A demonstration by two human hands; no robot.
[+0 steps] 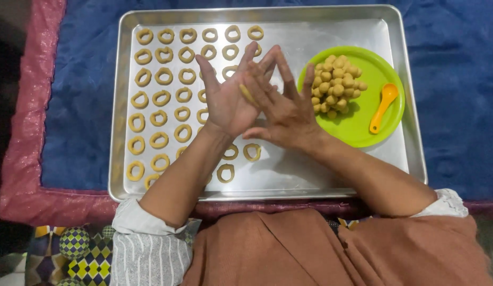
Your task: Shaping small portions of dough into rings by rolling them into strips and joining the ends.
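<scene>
My left hand (pixel 223 101) is held palm up over the middle of a silver baking tray (pixel 397 153). My right hand (pixel 282 112) lies across it, fingers spread, and a small roll of yellow dough (pixel 248 95) is pressed between the two palms. Rows of dough rings (pixel 160 98) cover the left part of the tray. More dough rings (pixel 252 152) lie under my wrists. A green plate (pixel 358 130) at the tray's right holds a heap of dough balls (pixel 335 85) and an orange spoon (pixel 383 107).
The tray rests on a blue cloth (pixel 453 90) with a pink border (pixel 24 159). My brown garment (pixel 289 249) and a striped grey cloth (pixel 146 254) are at the near edge. Patterned fabric (pixel 82 254) shows at the lower left.
</scene>
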